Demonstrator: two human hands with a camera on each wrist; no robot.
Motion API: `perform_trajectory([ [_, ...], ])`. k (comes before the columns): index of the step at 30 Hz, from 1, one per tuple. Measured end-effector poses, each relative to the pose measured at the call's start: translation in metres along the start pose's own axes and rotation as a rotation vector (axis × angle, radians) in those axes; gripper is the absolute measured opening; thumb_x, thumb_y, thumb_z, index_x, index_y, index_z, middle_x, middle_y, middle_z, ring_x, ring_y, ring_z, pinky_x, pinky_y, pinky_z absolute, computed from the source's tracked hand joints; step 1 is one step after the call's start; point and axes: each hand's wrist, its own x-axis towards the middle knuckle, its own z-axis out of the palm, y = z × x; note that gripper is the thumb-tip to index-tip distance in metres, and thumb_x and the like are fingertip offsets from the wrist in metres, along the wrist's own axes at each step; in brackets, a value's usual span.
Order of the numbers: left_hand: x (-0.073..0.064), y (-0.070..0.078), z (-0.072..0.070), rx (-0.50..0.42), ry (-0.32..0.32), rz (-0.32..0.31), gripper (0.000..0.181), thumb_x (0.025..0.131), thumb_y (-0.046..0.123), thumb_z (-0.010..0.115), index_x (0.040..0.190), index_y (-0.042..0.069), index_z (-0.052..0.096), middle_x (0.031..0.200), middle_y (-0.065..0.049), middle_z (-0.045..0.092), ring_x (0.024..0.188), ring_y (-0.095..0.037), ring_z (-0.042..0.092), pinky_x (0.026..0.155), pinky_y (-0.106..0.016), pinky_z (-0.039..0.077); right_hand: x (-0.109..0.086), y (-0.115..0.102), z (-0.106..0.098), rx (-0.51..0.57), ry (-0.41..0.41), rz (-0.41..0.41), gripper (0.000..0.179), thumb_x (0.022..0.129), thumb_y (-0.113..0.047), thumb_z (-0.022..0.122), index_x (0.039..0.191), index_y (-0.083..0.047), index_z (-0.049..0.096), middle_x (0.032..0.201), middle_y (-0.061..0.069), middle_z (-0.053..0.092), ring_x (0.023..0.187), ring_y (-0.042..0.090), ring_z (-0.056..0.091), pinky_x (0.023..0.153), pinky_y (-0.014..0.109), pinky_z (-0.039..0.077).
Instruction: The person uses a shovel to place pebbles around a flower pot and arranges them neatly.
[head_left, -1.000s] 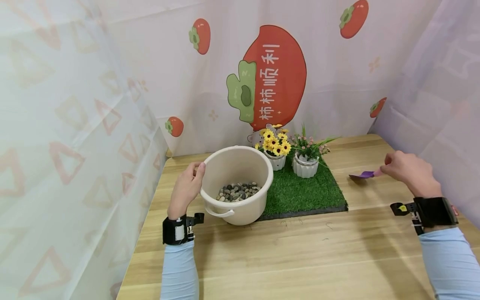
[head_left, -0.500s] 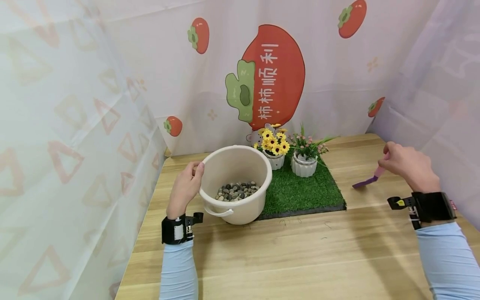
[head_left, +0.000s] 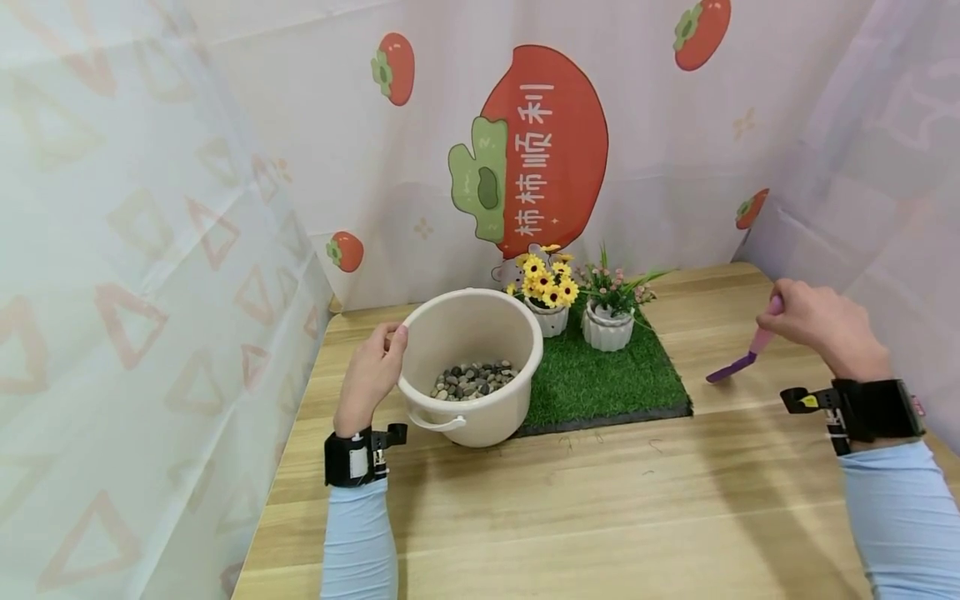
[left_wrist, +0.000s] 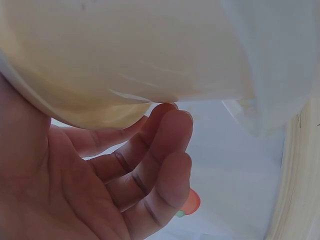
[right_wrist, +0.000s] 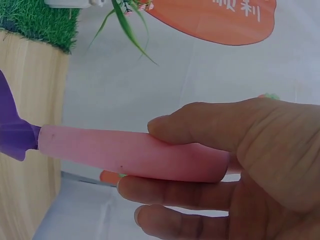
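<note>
At the left of the head view my left hand (head_left: 369,375) holds the rim of a cream bucket (head_left: 491,423). The left wrist view shows its fingers (left_wrist: 172,135) curled up against the bucket's outer wall (left_wrist: 145,45). Grey and brown pebbles (head_left: 474,382) cover the bucket's bottom. On the right, my right hand (head_left: 821,325) grips a small garden trowel (head_left: 761,342) by its pink handle. Its purple blade (head_left: 729,368) slants down, low over the tabletop; whether it touches the wood I cannot tell. In the right wrist view the thumb lies along the handle (right_wrist: 100,150).
Right of the bucket lies a square of artificial grass (head_left: 600,387). On it stand a white pot of yellow flowers (head_left: 551,321) and another white pot (head_left: 607,329) with pink blooms and long leaves. Printed cloth (head_left: 420,167) hangs behind the wooden table (head_left: 570,517).
The trowel has tipped from nearly flat to steeply slanted, its handle end rising as my right hand lifted slightly. My left hand and the bucket have stayed in place.
</note>
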Motion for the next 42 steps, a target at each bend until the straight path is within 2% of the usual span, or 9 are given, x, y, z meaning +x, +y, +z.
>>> perform_trajectory([
  [9,0.001,-0.001,0.0,0.004,0.012,0.015,0.06,0.104,0.052,0.03,0.142,0.01,0.047,0.109,-0.018,0.068,0.093,-0.032,0.067,0.073,-0.039,0.054,0.001,-0.012,-0.014,-0.014,-0.013,-0.072,0.028,0.093,-0.034,0.058,0.097,-0.008,0.051,0.078,0.006,0.045,0.069,0.023,0.044,0.057,0.034,0.026],
  [15,0.0,-0.002,0.002,0.007,0.009,0.004,0.06,0.104,0.052,0.03,0.142,0.01,0.048,0.108,-0.018,0.067,0.094,-0.031,0.066,0.074,-0.039,0.053,-0.001,-0.027,-0.025,0.007,-0.009,-0.167,0.027,0.094,-0.031,0.062,0.097,-0.005,0.055,0.073,0.003,0.049,0.064,0.017,0.048,0.057,0.03,0.031],
  [21,-0.001,-0.003,0.002,-0.003,0.005,-0.007,0.06,0.103,0.053,0.03,0.142,0.011,0.048,0.109,-0.017,0.067,0.095,-0.031,0.066,0.076,-0.04,0.053,-0.005,-0.045,-0.04,0.005,0.031,-0.222,0.022,0.095,-0.028,0.063,0.099,-0.007,0.06,0.072,0.001,0.056,0.061,0.012,0.055,0.055,0.028,0.036],
  [28,0.002,-0.002,0.002,-0.006,0.005,-0.003,0.062,0.103,0.055,0.03,0.142,0.011,0.048,0.109,-0.016,0.067,0.095,-0.031,0.066,0.075,-0.038,0.052,-0.01,-0.064,-0.058,0.035,0.019,-0.275,0.021,0.097,-0.025,0.062,0.106,-0.007,0.062,0.076,0.002,0.058,0.063,0.008,0.058,0.059,0.026,0.045],
  [35,0.002,-0.002,0.002,-0.01,0.012,0.005,0.061,0.103,0.054,0.03,0.14,0.01,0.05,0.11,-0.017,0.068,0.096,-0.032,0.067,0.076,-0.04,0.052,-0.015,-0.08,-0.071,0.033,0.018,-0.329,0.018,0.097,-0.026,0.062,0.11,-0.013,0.064,0.077,-0.001,0.06,0.064,0.006,0.057,0.058,0.026,0.043],
  [42,0.001,-0.002,0.003,-0.006,0.018,0.001,0.06,0.103,0.054,0.031,0.141,0.01,0.05,0.111,-0.018,0.068,0.098,-0.033,0.066,0.078,-0.042,0.053,-0.017,-0.088,-0.083,0.055,0.072,-0.361,0.023,0.097,-0.028,0.061,0.116,-0.016,0.063,0.079,-0.001,0.062,0.064,0.009,0.054,0.058,0.025,0.039],
])
